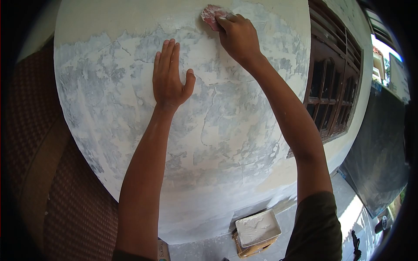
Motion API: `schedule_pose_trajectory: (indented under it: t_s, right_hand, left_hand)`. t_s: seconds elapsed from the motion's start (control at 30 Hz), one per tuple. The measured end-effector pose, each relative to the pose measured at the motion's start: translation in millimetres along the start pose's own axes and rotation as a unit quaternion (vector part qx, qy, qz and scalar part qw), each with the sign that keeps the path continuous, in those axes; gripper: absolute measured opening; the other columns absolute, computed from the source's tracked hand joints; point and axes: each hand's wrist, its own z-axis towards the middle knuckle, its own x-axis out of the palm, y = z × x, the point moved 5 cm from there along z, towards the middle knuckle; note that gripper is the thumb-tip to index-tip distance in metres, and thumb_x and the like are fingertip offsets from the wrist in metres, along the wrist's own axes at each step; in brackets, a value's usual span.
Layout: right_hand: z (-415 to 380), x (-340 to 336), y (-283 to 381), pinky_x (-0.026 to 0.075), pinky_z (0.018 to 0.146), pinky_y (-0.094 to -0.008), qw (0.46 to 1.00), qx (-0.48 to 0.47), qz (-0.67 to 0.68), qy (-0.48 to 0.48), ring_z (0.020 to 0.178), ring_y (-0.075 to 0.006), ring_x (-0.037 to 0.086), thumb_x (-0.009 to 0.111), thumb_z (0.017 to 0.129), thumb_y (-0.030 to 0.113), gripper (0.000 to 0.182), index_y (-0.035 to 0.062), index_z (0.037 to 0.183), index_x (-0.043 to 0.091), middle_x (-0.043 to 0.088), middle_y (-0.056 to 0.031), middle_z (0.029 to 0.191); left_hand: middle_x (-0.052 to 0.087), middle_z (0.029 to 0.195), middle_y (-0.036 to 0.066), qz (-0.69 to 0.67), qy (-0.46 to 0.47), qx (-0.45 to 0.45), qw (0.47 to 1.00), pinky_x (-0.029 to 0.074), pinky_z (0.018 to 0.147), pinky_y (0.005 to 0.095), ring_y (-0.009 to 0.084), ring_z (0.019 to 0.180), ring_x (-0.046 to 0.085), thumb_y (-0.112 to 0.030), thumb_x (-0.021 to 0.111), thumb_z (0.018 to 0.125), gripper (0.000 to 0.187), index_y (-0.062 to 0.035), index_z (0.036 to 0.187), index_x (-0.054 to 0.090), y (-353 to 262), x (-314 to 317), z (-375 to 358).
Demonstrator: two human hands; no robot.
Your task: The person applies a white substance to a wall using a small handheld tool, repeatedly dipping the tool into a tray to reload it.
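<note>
My right hand (239, 37) is closed on a flat red putty scraper (212, 18), smeared with white, against the upper part of the wall (204, 108). Patchy white and grey filler covers most of that wall, with a cream band above it. My left hand (170, 78) lies flat on the filler, lower and to the left, fingers pointing up and thumb apart; nothing is in it. Below, near the foot of the wall, a white tray (275, 226) holds white paste.
The tray rests on a cardboard box (246, 251) on the grey tiled floor (200, 251). To the right is a dark wooden window (333, 82), with a large dark panel (374, 143) beyond it. Brown woven-patterned material (78, 209) borders the wall's left side.
</note>
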Motion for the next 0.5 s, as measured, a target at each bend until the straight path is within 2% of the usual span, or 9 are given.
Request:
schedule_pose_trajectory:
  t_s: [0.07,0.1,0.23,0.3,0.37,0.43,0.5]
  right_hand:
    - [-20.7,5.8,13.0,0.046,0.074,-0.0396,0.999,-0.037,0.009,0.024,0.083,-0.0277,0.063,0.063,0.075,0.002,0.012,0.0041,0.086,0.069,0.066,-0.0089,0.08]
    - [-36.7,0.7,23.9,0.045,0.075,-0.0379,0.999,-0.03,0.006,0.044,0.085,-0.0258,0.063,0.061,0.074,0.001,0.016,0.0033,0.087,0.07,0.066,-0.0084,0.081]
    - [-82.2,-32.6,63.2,0.046,0.078,-0.0379,0.995,-0.022,0.08,0.059,0.089,-0.024,0.063,0.068,0.075,0.003,0.021,0.003,0.096,0.073,0.067,-0.0079,0.084]
    - [-66.2,-35.2,50.4,0.047,0.079,-0.0381,0.994,-0.012,0.085,0.064,0.089,-0.0254,0.064,0.07,0.075,0.004,0.023,0.0036,0.097,0.073,0.068,-0.0084,0.084]
    - [-31.3,-33.1,21.6,0.05,0.076,-0.039,0.999,0.029,0.036,0.023,0.082,-0.0286,0.063,0.072,0.079,0.005,0.025,0.006,0.104,0.074,0.069,-0.0101,0.085]
    - [-6.1,-18.9,-3.8,0.05,0.075,-0.0409,1.0,0.004,-0.004,-0.027,0.083,-0.0302,0.064,0.07,0.08,0.005,0.023,0.0061,0.102,0.074,0.069,-0.0108,0.085]
    - [-4.2,-8.6,-14.5,0.049,0.077,-0.0418,1.0,-0.009,-0.026,-0.013,0.085,-0.0304,0.064,0.067,0.08,0.005,0.023,0.0055,0.103,0.072,0.069,-0.0114,0.088]
  left_hand:
    - [0.046,0.147,0.023,0.006,-0.001,0.003,1.0,0.029,0.116,0.052,0.0352,0.143,0.038,-0.026,0.052,0.084,0.063,0.0066,0.138,0.047,0.4,-1.0,0.2]
    - [0.047,0.147,0.023,0.006,-0.002,0.002,1.0,0.029,0.116,0.052,0.035,0.143,0.037,-0.026,0.052,0.084,0.063,0.0066,0.138,0.047,0.8,-0.5,-0.1]
    - [0.047,0.147,0.023,-0.002,-0.009,-0.003,1.0,0.028,0.116,0.052,0.0349,0.143,0.037,-0.025,0.052,0.083,0.063,0.0066,0.138,0.048,-1.2,-0.7,0.8]
    - [0.046,0.147,0.022,0.003,-0.007,-0.001,1.0,0.028,0.116,0.0521,0.0349,0.143,0.037,-0.026,0.052,0.084,0.063,0.0066,0.138,0.047,-0.8,-0.8,0.6]
    - [0.046,0.147,0.022,0.008,-0.002,-0.001,1.0,0.029,0.116,0.0522,0.0349,0.143,0.037,-0.026,0.052,0.084,0.063,0.0067,0.138,0.047,-0.8,0.1,-0.2]
    - [0.046,0.147,0.022,0.014,-0.001,0.001,1.0,0.029,0.116,0.0524,0.0349,0.143,0.037,-0.026,0.051,0.086,0.062,0.0067,0.138,0.047,-1.0,-0.1,0.0]
    - [0.045,0.149,0.021,0.007,0.002,0.001,1.0,0.027,0.116,0.0533,0.0349,0.144,0.036,-0.025,0.049,0.087,0.063,0.005,0.142,0.044,0.0,1.5,-0.8]
